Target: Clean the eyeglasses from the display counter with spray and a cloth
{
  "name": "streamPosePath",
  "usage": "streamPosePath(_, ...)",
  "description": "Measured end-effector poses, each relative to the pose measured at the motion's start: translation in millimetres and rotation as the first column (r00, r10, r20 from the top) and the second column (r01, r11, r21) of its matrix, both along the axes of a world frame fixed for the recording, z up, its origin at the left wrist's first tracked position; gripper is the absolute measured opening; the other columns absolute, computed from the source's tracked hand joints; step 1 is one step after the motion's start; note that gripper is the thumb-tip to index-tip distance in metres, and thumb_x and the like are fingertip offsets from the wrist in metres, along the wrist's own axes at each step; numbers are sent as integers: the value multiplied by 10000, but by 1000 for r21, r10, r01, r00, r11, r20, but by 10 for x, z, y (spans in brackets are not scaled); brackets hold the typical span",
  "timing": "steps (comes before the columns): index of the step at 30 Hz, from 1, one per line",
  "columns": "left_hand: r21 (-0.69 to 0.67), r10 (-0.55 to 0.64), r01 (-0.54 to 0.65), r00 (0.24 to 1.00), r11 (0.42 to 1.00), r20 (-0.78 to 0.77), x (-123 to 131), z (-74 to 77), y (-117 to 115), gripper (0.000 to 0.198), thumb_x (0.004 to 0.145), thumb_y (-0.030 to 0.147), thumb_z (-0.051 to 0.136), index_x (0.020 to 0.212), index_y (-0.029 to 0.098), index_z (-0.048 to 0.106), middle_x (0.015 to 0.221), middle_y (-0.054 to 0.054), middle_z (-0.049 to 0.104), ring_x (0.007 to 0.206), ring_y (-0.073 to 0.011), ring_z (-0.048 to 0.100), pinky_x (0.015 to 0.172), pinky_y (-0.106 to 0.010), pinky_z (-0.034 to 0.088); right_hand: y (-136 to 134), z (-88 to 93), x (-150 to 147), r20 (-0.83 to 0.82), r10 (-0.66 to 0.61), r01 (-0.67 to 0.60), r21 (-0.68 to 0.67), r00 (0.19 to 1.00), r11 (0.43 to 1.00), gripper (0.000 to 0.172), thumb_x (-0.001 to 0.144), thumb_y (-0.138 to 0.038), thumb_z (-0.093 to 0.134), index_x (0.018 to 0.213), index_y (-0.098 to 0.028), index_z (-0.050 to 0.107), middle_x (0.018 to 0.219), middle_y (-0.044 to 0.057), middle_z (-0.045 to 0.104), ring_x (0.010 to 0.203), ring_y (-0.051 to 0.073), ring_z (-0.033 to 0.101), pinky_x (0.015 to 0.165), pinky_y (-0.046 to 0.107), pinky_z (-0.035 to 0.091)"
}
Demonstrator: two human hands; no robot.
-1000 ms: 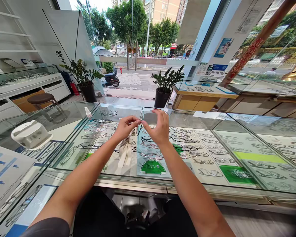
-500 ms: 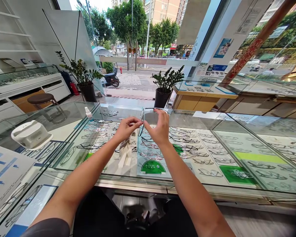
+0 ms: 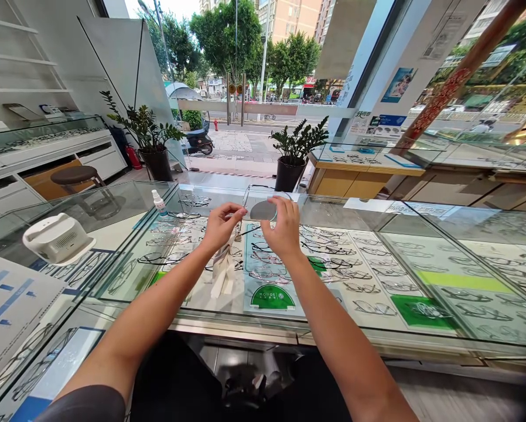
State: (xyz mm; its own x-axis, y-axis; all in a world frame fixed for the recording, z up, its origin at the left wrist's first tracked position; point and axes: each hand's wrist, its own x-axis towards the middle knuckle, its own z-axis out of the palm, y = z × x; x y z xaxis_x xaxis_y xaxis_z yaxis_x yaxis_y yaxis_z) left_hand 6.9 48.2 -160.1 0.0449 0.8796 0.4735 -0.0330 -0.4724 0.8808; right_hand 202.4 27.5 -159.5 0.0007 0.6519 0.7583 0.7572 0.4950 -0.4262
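Observation:
Both my hands are raised over a glass display counter. Between them is a pair of thin-framed glasses, whose greyish lens faces me. My left hand pinches the frame's left side with closed fingers. My right hand grips the frame's right side, with the thumb and fingers closed around it. A pale cloth lies on the glass just below my left hand. Rows of spectacle frames lie on trays under the glass.
A small spray bottle stands on the counter at the left. A white device sits on the side counter. Two potted plants and a brown stool stand beyond, before a glass shopfront. Another display counter is at the right.
The glasses have turned in my hands so that a lens now faces me flat. Both hands dropped slightly and kept their hold.

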Motion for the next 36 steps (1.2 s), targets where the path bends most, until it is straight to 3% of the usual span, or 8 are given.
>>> streamPosePath(12, 76, 126, -126, 992, 989, -1, -25, 22, -15, 374, 911, 568, 797, 923, 196, 761, 1011, -84, 760, 959, -196, 699, 765, -281, 582, -51, -23, -60, 134, 55, -32, -165, 989, 986, 465, 813, -139, 641, 1272, -207, 673, 1433, 167, 654, 1390, 397, 506, 1210, 610, 383)
streamPosePath(20, 114, -36, 50, 992, 992, -123, 1, 45, -100, 332, 919, 534, 803, 934, 202, 788, 1447, -150, 621, 1288, -297, 659, 770, -308, 627, -94, -17, -171, -183, 408, -438, -174, 894, 882, 361, 975, -488, 700, 1239, -243, 719, 1303, 125, 764, 1234, 346, 672, 1100, 544, 535)
streamPosePath(23, 133, -80, 102, 984, 986, -160, -6, 53, -75, 323, 940, 530, 783, 932, 207, 795, 1434, -148, 662, 1280, -298, 680, 891, -388, 641, -100, -27, -176, -239, 441, -491, -217, 865, 844, 341, 987, -504, 701, 1199, -240, 745, 1226, 111, 795, 1136, 318, 719, 1028, 503, 569)
streamPosePath(26, 285, 125, -37, 947, 958, -297, -102, 116, -12, 288, 1001, 490, 712, 959, 221, 807, 1400, -136, 710, 1332, -300, 657, 1153, -502, 533, -101, -12, -152, -244, 432, -483, -217, 868, 848, 363, 1006, -524, 682, 1229, -246, 752, 1218, 109, 803, 1142, 317, 723, 1037, 505, 556)
streamPosePath(28, 387, 414, -273, 841, 881, -349, -252, 176, 70, 277, 1033, 454, 658, 1017, 224, 811, 1444, -140, 692, 1405, -314, 601, 1260, -548, 416, -92, -1, -132, -240, 413, -463, -215, 879, 860, 358, 1023, -515, 662, 1247, -251, 752, 1232, 106, 806, 1169, 318, 712, 1065, 513, 538)
streamPosePath(31, 340, 757, -683, 516, 646, -401, -594, 235, 244, 300, 1029, 417, 636, 1195, 228, 800, 1654, -155, 518, 1573, -372, 417, 1310, -600, 309, -74, 2, -110, -235, 378, -426, -211, 896, 880, 347, 1039, -496, 633, 1250, -249, 755, 1235, 101, 807, 1142, 311, 700, 1055, 510, 534)
streamPosePath(33, 210, 796, -844, 343, 494, -498, -850, 232, 365, 391, 1011, 418, 640, 1349, 255, 752, 1787, -146, 328, 1660, -409, 262, 1320, -632, 262, -65, -4, -107, -229, 373, -418, -199, 899, 886, 351, 1039, -491, 626, 1256, -248, 755, 1244, 100, 804, 1125, 308, 694, 1045, 507, 533)
streamPosePath(36, 22, 716, -918, 294, 396, -633, -1165, 187, 507, 569, 982, 473, 642, 1515, 274, 641, 1855, -151, 151, 1705, -437, 132, 1328, -665, 214, -63, -11, -114, -226, 381, -424, -193, 897, 885, 357, 1038, -495, 621, 1258, -246, 754, 1266, 97, 799, 1129, 308, 686, 1054, 509, 526)
